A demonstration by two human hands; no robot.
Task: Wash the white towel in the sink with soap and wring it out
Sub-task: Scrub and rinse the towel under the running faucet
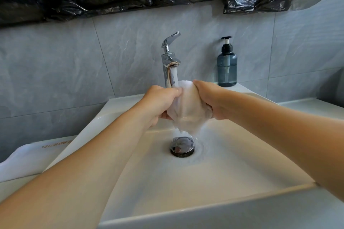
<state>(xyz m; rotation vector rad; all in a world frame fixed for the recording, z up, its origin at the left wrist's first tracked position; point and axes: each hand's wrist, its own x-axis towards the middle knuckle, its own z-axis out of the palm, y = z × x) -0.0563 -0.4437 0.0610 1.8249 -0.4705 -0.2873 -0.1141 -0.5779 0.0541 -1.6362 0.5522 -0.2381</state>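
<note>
Towel (pixel 188 106), bunched and wet, sits under the running tap (pixel 169 61) above the sink (pixel 232 163), directly over the drain plug (pixel 182 146). A soap bottle (pixel 227 65) stands on the sink's back rim to the right; a folded white cloth (pixel 28 158) lies on the counter (pixel 316 104) to the left. Left hand (pixel 160 104) and right hand (pixel 210 98) clamp the towel from either side, forearms angled inward.
</note>
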